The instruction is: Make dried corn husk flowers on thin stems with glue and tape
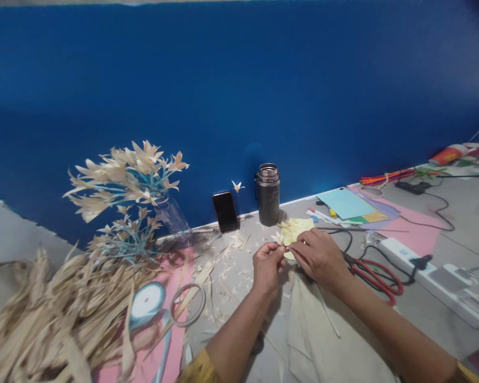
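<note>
Left hand [268, 261] and right hand [321, 256] at small, cream, husk-like flower [278, 238]
Left hand, nearer, is pinched on the flower, petals just beyond its fingertips; right hand's fingers are together, contents hidden. Stem axis: cannot tell. Beyond the fingertips lies a pale-yellow, papery sheet [297, 229].

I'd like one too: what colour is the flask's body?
The flask's body is dark grey, as the head view shows.

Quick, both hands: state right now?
Left hand: closed, apparently pinching a small pale flower.
Right hand: closed in a pinch beside it; what it grips cannot be told.
</note>
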Tool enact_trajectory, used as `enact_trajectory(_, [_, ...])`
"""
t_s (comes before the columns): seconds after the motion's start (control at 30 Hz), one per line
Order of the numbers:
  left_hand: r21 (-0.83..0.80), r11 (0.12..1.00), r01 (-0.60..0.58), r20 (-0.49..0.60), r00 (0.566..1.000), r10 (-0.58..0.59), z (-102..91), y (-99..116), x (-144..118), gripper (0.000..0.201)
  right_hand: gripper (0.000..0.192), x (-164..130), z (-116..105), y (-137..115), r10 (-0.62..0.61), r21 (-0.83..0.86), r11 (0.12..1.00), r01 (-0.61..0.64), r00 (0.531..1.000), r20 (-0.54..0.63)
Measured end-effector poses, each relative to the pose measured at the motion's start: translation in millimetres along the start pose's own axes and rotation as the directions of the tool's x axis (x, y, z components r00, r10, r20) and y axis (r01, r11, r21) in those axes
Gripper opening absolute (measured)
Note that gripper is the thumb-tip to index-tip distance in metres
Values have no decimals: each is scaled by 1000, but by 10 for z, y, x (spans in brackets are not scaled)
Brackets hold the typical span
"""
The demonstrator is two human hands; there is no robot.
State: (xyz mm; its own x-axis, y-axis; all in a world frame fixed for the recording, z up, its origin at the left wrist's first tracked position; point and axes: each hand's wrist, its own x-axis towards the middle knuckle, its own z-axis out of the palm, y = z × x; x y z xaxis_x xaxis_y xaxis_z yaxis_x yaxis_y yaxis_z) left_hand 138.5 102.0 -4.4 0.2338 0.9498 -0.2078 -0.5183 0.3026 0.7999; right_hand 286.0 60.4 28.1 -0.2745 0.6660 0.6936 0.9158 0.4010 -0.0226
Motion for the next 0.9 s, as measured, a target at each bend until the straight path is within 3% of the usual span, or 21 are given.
enact_trajectory(0.07, [-18,1000,16,44,999,-16,6,28,-16,48,22,-2,4,32,146,164,978,-131,986,-82])
enact_trajectory(0.13, [-35,998,43,96,995,-40,13,48,-38,51,18,-8,14,62,381,410,859,-308,918,-108])
enact_trajectory(0.2, [-58,994,87,157,985,-77,20,53,-61,52,16,-18,35,74,577,623,643,-445,816,-13])
enact_trajectory(0.27, [-86,987,135,210,971,-115,23,44,-77,50,16,-34,70,60,663,730,455,-510,741,105])
enact_trajectory(0.33, [-107,980,170,245,959,-140,20,26,-82,47,16,-56,117,27,692,773,365,-519,706,147])
enact_trajectory(0.57, [-127,972,195,230,959,-163,-5,-52,-48,44,14,-116,270,-49,686,817,371,-441,723,79])
enact_trajectory(0.9, [-169,949,265,242,945,-220,-18,-106,-28,43,11,-143,309,-65,662,809,419,-413,748,39])
